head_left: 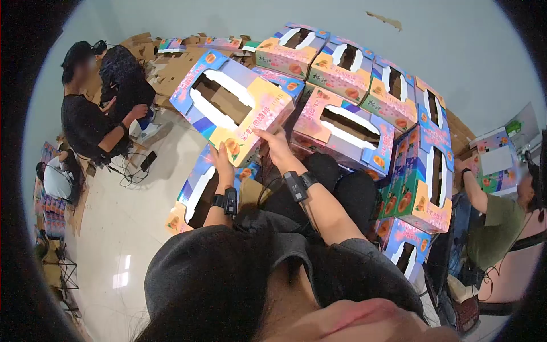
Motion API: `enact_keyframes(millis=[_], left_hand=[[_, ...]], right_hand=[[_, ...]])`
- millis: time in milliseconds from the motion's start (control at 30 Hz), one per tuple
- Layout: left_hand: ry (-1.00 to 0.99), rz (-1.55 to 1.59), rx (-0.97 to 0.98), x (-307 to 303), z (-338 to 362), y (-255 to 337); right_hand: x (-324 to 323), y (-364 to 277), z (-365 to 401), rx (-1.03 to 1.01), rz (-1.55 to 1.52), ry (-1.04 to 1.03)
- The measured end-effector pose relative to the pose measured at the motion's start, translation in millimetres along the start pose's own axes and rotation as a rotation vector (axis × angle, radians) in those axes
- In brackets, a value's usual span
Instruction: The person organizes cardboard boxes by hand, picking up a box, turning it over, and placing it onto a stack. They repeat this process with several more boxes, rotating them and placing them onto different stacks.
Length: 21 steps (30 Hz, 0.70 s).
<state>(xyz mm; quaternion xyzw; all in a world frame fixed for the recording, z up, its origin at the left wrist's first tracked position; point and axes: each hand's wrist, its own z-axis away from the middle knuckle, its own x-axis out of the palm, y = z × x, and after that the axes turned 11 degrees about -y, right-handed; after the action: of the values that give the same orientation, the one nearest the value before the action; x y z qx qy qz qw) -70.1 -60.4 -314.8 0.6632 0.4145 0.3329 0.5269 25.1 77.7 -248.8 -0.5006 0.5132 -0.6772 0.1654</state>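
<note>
A printed fruit carton [270,105] with peach pictures and a large cut-out in its top is tilted in front of me. My left hand [223,162] grips its near edge, fingers against the printed side. My right hand [276,148] holds the same carton at its near right corner, thumb and fingers closed on the edge. Parts of the fingers are hidden by the carton. Below my left hand lies another open-topped carton [183,212]. To the right of my right hand a pink carton [313,114] stands close to my knees.
More cartons [336,77] are stacked along the wall, and a tall pile [407,182] stands at my right. Flattened cardboard [165,77] lies at the back left. Co-workers [91,125] sit at the left, and another person [496,216] works at the right. A phone [149,161] and cables lie on the floor.
</note>
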Motion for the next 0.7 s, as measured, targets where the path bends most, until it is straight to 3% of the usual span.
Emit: enact_keyframes(millis=[67, 100, 167, 200, 233, 267, 333, 433, 533, 600, 700], left_hand=[[-0.033, -0.744, 0.069, -30, -11, -64], [0.020, -0.803, 0.208, -31, -7, -56], [0.000, -0.562, 0.187, -38, -17, -72], [-0.026, -0.303, 0.102, -37, -20, -65], [-0.097, 0.211, -0.054, -34, -18, -45], [-0.128, 0.591, -0.191, -30, -15, -24], [-0.232, 0.933, -0.359, -27, -7, 6], [-0.232, 0.955, -0.392, -21, 1, 45], [-0.045, 0.829, -0.360, -21, 6, 63], [-0.156, 0.877, -0.351, -30, -3, 27], [-0.289, 0.828, -0.336, -28, 7, 49]], right_hand=[[15, -17, 8, 0.038, 0.148, 0.123], [11, -14, 2, 0.064, 0.132, 0.098], [13, -12, -6, 0.053, 0.048, 0.122], [14, -10, -9, 0.052, 0.005, 0.136], [14, -5, -13, 0.078, -0.014, 0.241], [13, -6, -13, 0.122, -0.097, 0.188], [9, -16, -5, 0.207, -0.264, 0.087], [3, -19, 17, 0.207, -0.252, 0.053], [-4, -21, 34, 0.221, -0.260, 0.091], [-7, -28, 45, 0.220, -0.237, 0.113], [3, -57, 57, 0.054, -0.178, 0.075]])
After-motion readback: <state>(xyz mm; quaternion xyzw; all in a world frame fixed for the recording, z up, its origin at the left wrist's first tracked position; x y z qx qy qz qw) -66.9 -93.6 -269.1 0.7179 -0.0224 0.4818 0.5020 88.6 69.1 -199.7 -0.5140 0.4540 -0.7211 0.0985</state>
